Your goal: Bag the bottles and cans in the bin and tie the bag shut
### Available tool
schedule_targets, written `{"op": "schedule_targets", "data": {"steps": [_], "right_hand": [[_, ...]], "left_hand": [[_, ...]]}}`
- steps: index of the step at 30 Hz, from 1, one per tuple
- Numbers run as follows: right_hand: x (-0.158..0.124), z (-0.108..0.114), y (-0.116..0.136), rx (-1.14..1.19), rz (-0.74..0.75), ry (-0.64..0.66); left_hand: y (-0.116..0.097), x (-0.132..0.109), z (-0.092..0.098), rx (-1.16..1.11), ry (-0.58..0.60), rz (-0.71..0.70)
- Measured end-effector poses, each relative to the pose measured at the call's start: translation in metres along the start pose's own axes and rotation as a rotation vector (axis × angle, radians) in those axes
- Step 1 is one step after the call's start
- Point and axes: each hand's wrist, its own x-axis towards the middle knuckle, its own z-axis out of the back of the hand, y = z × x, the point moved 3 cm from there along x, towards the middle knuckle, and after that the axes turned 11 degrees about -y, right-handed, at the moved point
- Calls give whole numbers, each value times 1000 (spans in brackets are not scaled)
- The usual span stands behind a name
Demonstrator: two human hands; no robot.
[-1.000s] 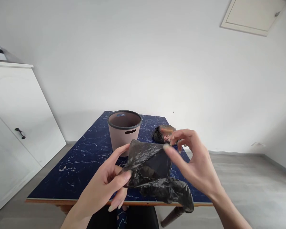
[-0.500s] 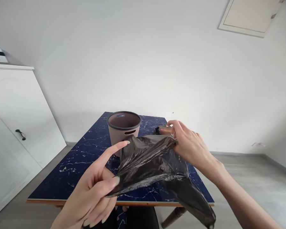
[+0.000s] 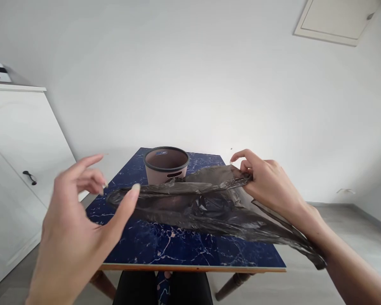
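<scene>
A thin black plastic garbage bag stretches sideways above the table, its mouth partly spread and its loose end trailing past my right wrist. My right hand grips the gathered rim of the bag. At the bag's left end is my left hand, thumb and fingers apart and nothing between them. The thumb overlaps the bag in view; I cannot tell whether it touches. Behind the bag stands an upright brownish-pink trash bin with a dark rim and a slot handle. The bag hides its lower part.
The table has a blue marble-patterned top with a wooden edge. A white cabinet with a black handle stands at the left. Behind the table is a white wall, with a panel door high on the right.
My left hand has let go of the bag and moved left, its fingers opening. The bag has spread out wider to the left, and its loose end has swung up to the right.
</scene>
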Motion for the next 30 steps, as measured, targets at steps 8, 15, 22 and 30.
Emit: {"op": "schedule_targets", "data": {"steps": [8,15,22,30], "right_hand": [[22,23,36,-41,188,-85],[16,5,-3,-146,421,-17],[-22,29,34,133,486,-182],[-71,1,56,369,350,460]], "left_hand": [[-54,34,-106,278,579,-592],[-43,68,-120,396,513,-380],[-50,62,-115,93,544,-160],[-56,52,-98,-60,535,-113]]}}
